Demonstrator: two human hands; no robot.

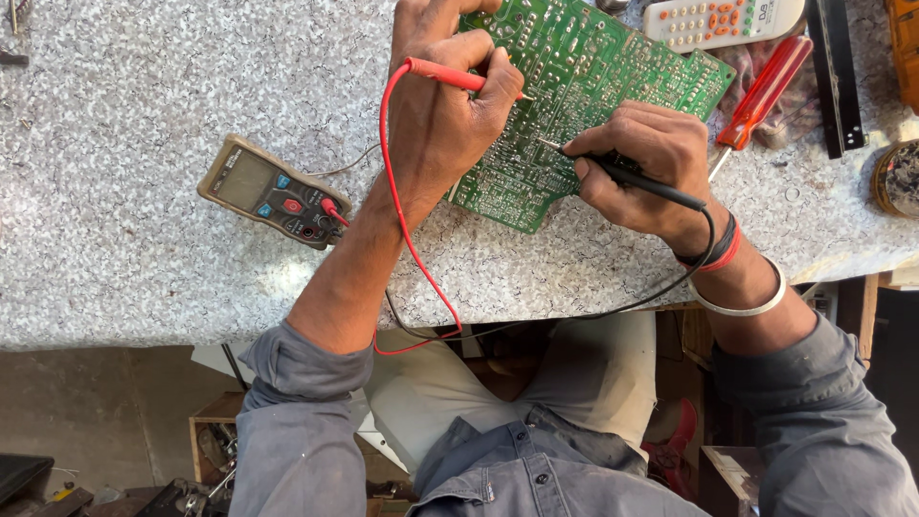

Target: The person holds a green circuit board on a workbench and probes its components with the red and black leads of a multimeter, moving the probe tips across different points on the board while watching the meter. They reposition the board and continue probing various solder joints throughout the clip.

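The green circuit board [584, 86] lies flat on the speckled bench [144, 115], solder side up, slanting from the far edge of my view down toward me, with its near corner between my two hands. My left hand [445, 105] rests on the board's left edge, and its fingers [498, 81] are pressed together around the red probe [450, 74], pinching it like a pen so the metal tip touches the board near its middle. My right hand [651, 168] sits on the board's near right edge, fingers curled tight around the black probe [632, 177], whose tip meets the solder side just beside the red one's, the two tips close but apart.

The red lead [402, 220] loops from my left hand down along my forearm and over the bench edge toward my lap. The black lead [670, 278] runs past my right wrist, under a red-and-black band and a pale bangle [756, 304], and off the edge too. To my left, well apart from the board, a tan multimeter [273, 191] lies face up with the leads plugged into it.

Beyond my right hand a red-handled screwdriver [766, 91] lies just beside the board, and a white remote control [718, 19] lies at the far edge.
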